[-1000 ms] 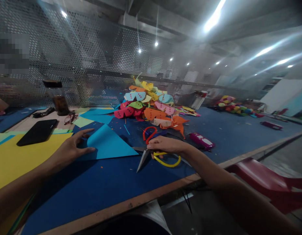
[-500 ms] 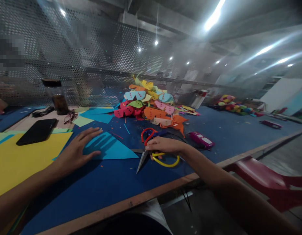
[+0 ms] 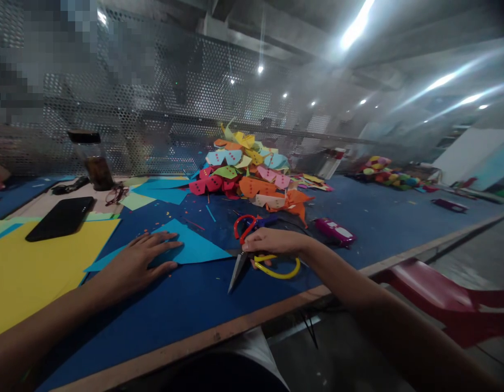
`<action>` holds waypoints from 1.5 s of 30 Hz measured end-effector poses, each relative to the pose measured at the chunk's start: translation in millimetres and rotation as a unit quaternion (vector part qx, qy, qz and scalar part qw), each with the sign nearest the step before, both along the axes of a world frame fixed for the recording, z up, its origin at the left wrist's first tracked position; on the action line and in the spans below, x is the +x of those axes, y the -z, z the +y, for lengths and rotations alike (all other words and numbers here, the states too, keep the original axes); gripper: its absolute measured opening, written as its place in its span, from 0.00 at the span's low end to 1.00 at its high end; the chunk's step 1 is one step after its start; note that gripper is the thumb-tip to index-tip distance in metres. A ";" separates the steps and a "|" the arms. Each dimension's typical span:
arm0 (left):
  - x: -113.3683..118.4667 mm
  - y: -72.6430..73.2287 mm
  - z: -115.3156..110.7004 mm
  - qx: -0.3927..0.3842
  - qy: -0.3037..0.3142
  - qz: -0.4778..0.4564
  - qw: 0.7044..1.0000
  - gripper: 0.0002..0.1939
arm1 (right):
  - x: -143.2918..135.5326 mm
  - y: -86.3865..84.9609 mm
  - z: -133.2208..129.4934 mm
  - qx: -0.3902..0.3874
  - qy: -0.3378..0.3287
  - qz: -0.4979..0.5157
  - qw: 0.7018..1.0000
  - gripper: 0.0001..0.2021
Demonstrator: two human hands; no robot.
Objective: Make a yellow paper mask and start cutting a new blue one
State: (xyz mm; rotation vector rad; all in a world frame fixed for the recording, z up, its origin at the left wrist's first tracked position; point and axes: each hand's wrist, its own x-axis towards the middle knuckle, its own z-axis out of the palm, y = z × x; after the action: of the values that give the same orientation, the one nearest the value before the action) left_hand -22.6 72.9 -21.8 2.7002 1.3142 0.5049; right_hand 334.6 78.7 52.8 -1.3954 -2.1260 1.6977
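Observation:
My left hand (image 3: 147, 258) lies with fingers spread on a pointed sheet of blue paper (image 3: 198, 246), holding nothing. My right hand (image 3: 272, 243) is closed round scissors (image 3: 236, 272) whose blade points down and toward the table's front edge. Beside that hand are a red handle loop (image 3: 244, 219) and a yellow handle loop (image 3: 282, 276). The right tip of the blue paper meets the area by the blades. Part of the right hand's grip is hidden behind the handles.
A heap of coloured paper cutouts (image 3: 252, 174) stands behind my hands. To the left are yellow paper (image 3: 39, 272), a black phone (image 3: 60, 218) and a jar (image 3: 97, 166). A purple case (image 3: 335, 232) lies right, near a red chair (image 3: 435, 288).
My left hand has come down onto the blue paper and moved slightly right. The blue paper has shifted a little. My right hand has barely moved.

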 end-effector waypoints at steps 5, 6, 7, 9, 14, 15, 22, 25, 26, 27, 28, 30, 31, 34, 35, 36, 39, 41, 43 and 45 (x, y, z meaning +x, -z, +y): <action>4.9 -6.9 -3.7 0.020 -0.004 0.030 0.999 0.28 | -0.4 1.7 0.3 0.003 0.000 0.010 1.000 0.20; 6.2 -9.3 -3.0 0.027 -0.001 0.035 0.999 0.29 | -0.4 2.5 0.7 0.002 0.001 0.012 1.000 0.20; 7.6 -11.9 -1.9 0.033 0.005 0.041 0.999 0.29 | -0.3 3.3 1.2 0.001 0.002 0.013 1.000 0.19; 11.2 -16.6 1.4 0.035 0.031 0.052 0.998 0.28 | -0.1 4.6 1.8 0.003 0.006 0.015 1.000 0.19; 20.4 -20.5 8.8 -0.020 0.079 0.076 0.994 0.27 | -0.9 4.8 1.4 0.007 0.007 0.020 1.000 0.18; 21.4 -19.8 9.4 -0.033 0.076 0.079 0.993 0.27 | -1.2 4.6 1.3 0.010 0.004 0.019 1.000 0.18; 20.1 -13.0 9.5 -0.036 0.076 0.076 0.994 0.27 | -2.2 5.0 2.5 0.032 -0.012 0.010 0.999 0.20; 19.5 -12.0 10.2 -0.032 0.081 0.071 0.994 0.27 | -2.5 5.7 2.5 0.037 -0.017 0.005 0.999 0.20; 19.7 -12.0 10.3 -0.034 0.077 0.072 0.994 0.27 | -2.7 6.0 2.3 0.041 -0.018 0.005 0.999 0.20; 19.9 -12.0 10.5 -0.035 0.073 0.075 0.994 0.27 | -2.9 6.4 2.1 0.046 -0.019 0.004 0.999 0.20; 20.2 -12.0 10.5 -0.037 0.070 0.077 0.994 0.27 | -3.1 6.8 2.0 0.050 -0.020 0.003 0.999 0.20; 20.6 -11.9 10.5 -0.039 0.070 0.078 0.994 0.27 | -3.1 7.5 1.5 0.058 -0.021 0.001 0.998 0.21; 20.6 -11.7 10.5 -0.039 0.070 0.076 0.994 0.27 | -2.9 7.6 1.1 0.061 -0.023 -0.002 0.998 0.21; 20.1 -10.3 10.7 -0.040 0.070 0.069 0.994 0.27 | -1.8 6.9 -0.5 0.061 -0.025 -0.009 0.998 0.21; 19.8 -9.7 10.8 -0.038 0.069 0.068 0.995 0.26 | -1.5 6.4 -1.2 0.060 -0.025 -0.010 0.998 0.21; 19.4 -9.2 11.0 -0.036 0.069 0.067 0.995 0.26 | -1.3 5.9 -1.8 0.060 -0.024 -0.009 0.998 0.21; 18.8 -8.5 11.2 -0.027 0.074 0.059 0.995 0.26 | -1.8 5.3 -2.7 0.058 -0.022 -0.004 0.998 0.21; 19.3 -8.9 11.0 -0.023 0.076 0.057 0.995 0.26 | -2.4 6.0 -2.4 0.059 -0.019 -0.002 0.998 0.21; 20.2 -9.5 10.9 -0.022 0.074 0.059 0.995 0.26 | -2.4 6.9 -2.0 0.058 -0.016 -0.001 0.998 0.21; 21.0 -9.7 11.0 -0.022 0.071 0.062 0.995 0.26 | -1.6 7.4 -2.2 0.052 -0.016 -0.002 0.999 0.20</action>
State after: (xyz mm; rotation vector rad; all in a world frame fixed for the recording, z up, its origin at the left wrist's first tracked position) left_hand -1.6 84.0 -12.1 2.8005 1.1343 0.2957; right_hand 333.0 76.5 45.4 -1.3446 -2.2151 1.5700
